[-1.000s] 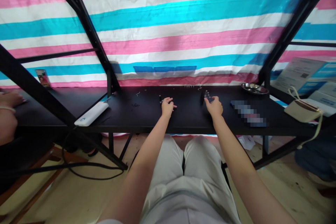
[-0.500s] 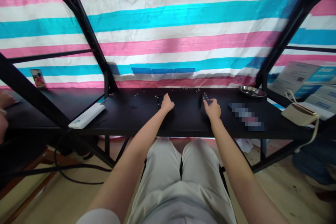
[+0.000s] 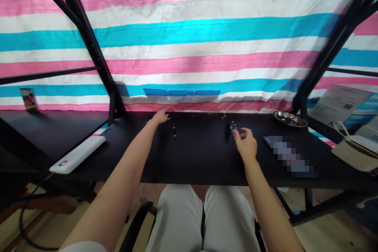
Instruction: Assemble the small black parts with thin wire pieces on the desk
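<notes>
My left hand (image 3: 161, 117) reaches to the far left part of the black tabletop. Its fingers point away from me and are mostly hidden behind the back of the hand. Just right of it lies a thin dark stick-like piece (image 3: 172, 118), and nearer to me a short black piece with light ends (image 3: 174, 132). My right hand (image 3: 247, 143) hovers over the table with thumb and fingers curved and apart, nothing between them. Beside its thumb stands a cluster of small dark pieces with grey ends (image 3: 232, 126); I cannot tell whether they touch.
A white power bank-like box (image 3: 78, 155) lies at the left. To the right are a blurred-out phone (image 3: 289, 157), a round metal dish (image 3: 289, 119) and a beige pouch (image 3: 356, 151). Small white bits (image 3: 211, 113) lie along the back edge. Black frame posts flank the table (image 3: 195, 161).
My left hand has moved left and farther back, off the dark pieces. The right hand has drawn slightly away from the cluster, its fingers parting. My view has tilted upward.
</notes>
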### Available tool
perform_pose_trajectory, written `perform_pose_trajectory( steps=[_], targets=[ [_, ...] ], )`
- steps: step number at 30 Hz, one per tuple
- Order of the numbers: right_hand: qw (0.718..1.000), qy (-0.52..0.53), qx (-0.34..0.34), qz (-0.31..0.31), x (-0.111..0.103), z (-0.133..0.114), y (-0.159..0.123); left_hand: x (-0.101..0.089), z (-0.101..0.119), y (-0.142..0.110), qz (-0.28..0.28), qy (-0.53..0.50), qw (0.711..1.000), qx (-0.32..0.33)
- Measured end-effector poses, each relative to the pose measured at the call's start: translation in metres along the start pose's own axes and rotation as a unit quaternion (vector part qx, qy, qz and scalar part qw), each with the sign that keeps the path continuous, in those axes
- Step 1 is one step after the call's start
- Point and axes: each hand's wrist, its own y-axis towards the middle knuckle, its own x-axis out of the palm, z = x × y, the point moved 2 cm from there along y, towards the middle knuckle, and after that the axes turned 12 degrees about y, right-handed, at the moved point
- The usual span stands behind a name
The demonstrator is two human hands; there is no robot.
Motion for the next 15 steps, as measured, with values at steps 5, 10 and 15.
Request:
perform_pose_trajectory(
  steps=[5,10,15],
  targets=[
    [1.000,0.007,-0.021,0.014,0.003,0.000,0.001,0.044,0.011,0.000,-0.080,0.060,0.995,0.006],
    [0.999,0.008,-0.032,0.010,0.005,-0.001,0.001,0.043,0.026,-0.003,0.004,0.124,0.992,0.026],
    [0.999,0.011,-0.029,0.010,0.004,-0.001,0.001,0.038,0.024,-0.006,0.046,0.043,0.997,-0.047]
  ],
)
